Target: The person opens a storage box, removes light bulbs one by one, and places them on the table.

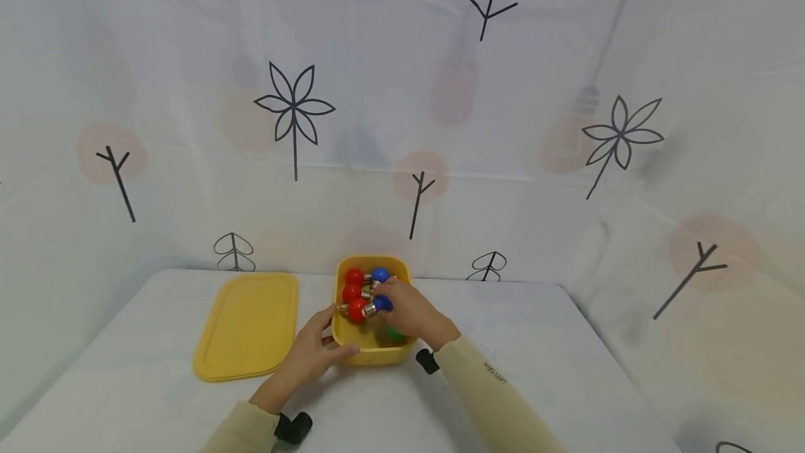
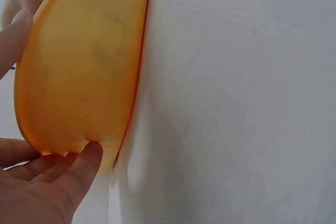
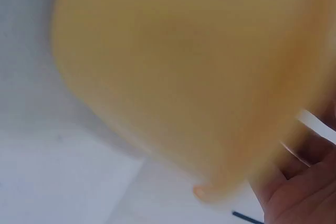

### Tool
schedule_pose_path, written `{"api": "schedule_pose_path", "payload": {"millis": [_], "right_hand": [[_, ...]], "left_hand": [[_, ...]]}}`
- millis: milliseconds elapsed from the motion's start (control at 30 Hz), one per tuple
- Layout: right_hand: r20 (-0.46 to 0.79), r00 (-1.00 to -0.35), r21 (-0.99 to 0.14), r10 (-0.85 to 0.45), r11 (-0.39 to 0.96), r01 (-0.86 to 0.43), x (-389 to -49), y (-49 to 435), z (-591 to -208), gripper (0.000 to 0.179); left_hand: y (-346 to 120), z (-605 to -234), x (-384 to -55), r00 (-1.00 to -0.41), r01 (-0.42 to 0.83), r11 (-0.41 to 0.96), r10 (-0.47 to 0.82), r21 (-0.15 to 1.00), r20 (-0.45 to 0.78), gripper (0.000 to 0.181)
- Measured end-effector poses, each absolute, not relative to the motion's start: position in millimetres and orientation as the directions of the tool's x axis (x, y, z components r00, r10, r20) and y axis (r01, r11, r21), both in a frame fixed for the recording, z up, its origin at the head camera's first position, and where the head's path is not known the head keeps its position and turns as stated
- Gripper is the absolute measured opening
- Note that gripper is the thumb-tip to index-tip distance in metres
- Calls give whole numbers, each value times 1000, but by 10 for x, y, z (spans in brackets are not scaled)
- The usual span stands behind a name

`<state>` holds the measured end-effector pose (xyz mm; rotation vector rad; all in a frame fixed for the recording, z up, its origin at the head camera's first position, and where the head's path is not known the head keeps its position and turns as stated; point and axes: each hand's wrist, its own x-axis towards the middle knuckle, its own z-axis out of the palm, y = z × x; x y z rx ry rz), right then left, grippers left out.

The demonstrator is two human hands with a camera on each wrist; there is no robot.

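white tabletop, plant-print backdrop, left hand touching yellow bin

left grip is spread, right grip slanting inward.

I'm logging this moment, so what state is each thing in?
Yellow container: upright, open.
Yellow lid: off, lying flat.
Red bulbs: three visible, inside the container.
Blue bulbs: two visible, one at the right hand.
Green bulb: inside, partly hidden.
Left hand: holding the container.
Right hand: inside; grip unclear.
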<state>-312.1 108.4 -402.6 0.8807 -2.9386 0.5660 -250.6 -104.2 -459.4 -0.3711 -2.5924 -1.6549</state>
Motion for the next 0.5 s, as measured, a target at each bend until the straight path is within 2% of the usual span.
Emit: {"api": "schedule_pose_path", "payload": {"millis": [500], "right_hand": [[238,-886,-394,-397,795,-462,-3280,1593,-3753,40]], "left_hand": [[-1032,-4610,-2530,-974,203,410,174,889,142,96]]}}
